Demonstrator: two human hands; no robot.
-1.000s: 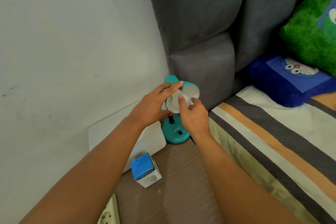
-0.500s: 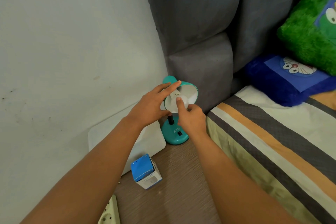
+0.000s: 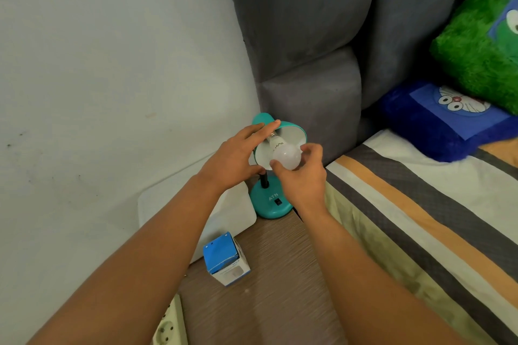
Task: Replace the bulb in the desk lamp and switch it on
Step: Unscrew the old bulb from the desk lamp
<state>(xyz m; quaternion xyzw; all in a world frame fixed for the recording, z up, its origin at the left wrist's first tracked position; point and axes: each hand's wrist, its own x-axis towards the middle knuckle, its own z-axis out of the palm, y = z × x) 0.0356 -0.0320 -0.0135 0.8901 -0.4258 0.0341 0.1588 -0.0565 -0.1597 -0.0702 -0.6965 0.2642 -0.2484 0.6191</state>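
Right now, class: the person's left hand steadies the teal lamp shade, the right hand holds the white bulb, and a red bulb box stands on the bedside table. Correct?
Not quite. The head view shows the bulb box is blue and white, not red. The rest holds: left hand on the lamp shade, right hand holding the white bulb.

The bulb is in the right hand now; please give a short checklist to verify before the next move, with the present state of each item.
1. Bulb held securely: ok, the right hand has a grip on its globe with thumb and fingers.
2. Bulb out of the socket: ok, its metal screw base shows bare in front of the lamp shade.
3. Shade steadied: ok, the left hand rests on its rim.
4. Lamp base flat on the table: ok.
5. Switch off: cannot tell, too small.
6. Replacement ready: cannot tell, the blue bulb box is near, contents hidden.
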